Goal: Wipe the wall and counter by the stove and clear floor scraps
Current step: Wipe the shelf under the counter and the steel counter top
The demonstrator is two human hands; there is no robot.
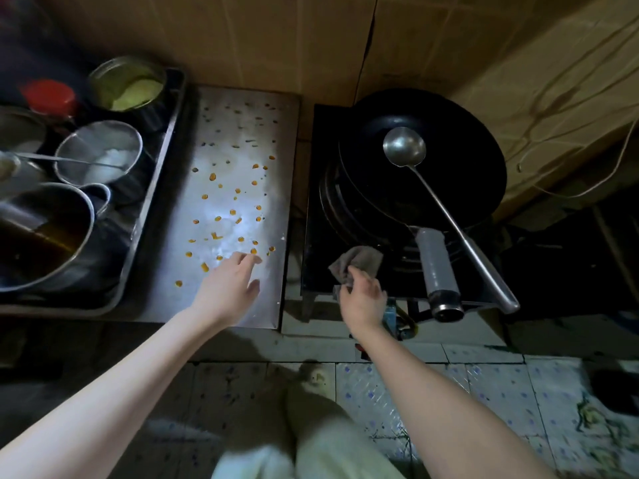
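Observation:
A steel counter (242, 126) lies left of the stove (318, 236), strewn with several small orange and dark scraps (221, 188). My left hand (230, 286) hovers over the counter's near end, fingers spread, fingertips touching the scraps there, holding nothing. My right hand (363, 299) pinches a grey rag (359, 262) at the stove's front left corner. The wall (276, 39) behind is covered in brown cardboard. On the tiled floor (484, 382) green scraps (587, 413) lie at the lower right.
A black wok (449, 188) with a grey handle sits on the stove, a steel ladle (404, 146) resting in it. A metal tray (152, 209) at left holds several pots, bowls and a red-lidded jar (48, 96). Cables hang on the right wall. My legs are below.

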